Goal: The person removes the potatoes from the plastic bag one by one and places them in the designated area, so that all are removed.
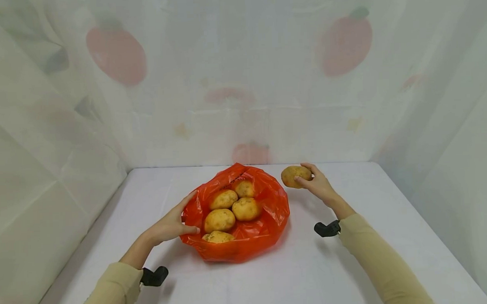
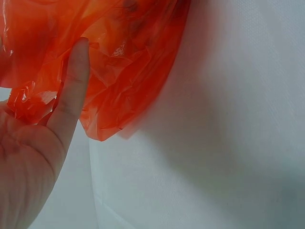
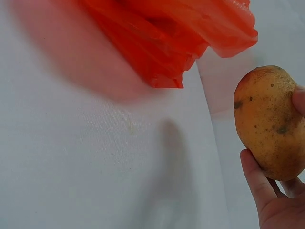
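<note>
A red plastic bag lies mouth-up on the table in the head view, with several potatoes inside. My left hand holds the bag's left side, thumb toward the front and fingers toward the back. In the left wrist view one straight finger lies against the crinkled plastic; part of that hand is out of frame. Right of the bag, my right hand grips a single potato above the table. The right wrist view shows this potato's spotted skin between thumb and fingers, apart from the bag.
A white-covered table lies under everything. Pale curtains with faded fruit prints hang behind it and along both sides. Each wrist carries a small black camera mount.
</note>
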{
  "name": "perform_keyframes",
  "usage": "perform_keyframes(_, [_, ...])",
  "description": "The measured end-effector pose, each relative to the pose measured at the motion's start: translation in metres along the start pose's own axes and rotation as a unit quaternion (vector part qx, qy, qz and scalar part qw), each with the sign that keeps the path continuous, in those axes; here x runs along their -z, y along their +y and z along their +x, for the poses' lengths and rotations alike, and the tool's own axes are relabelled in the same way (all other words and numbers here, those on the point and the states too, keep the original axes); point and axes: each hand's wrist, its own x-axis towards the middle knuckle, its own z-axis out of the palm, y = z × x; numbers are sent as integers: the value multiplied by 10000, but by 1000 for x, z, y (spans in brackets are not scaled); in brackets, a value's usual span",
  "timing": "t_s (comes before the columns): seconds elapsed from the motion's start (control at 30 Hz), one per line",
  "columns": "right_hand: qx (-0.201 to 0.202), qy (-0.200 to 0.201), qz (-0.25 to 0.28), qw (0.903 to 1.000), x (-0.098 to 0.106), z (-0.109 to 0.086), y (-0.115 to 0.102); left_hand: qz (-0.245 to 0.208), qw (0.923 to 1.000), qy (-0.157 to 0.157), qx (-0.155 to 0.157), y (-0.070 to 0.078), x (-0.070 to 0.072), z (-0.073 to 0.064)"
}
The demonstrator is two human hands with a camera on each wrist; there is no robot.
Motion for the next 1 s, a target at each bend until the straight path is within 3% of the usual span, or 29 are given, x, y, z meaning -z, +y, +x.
perform_keyframes(1.0, [-285, -13, -284, 9992, -23, 23, 20, -74, 10000, -12, 49, 1, -3, -1])
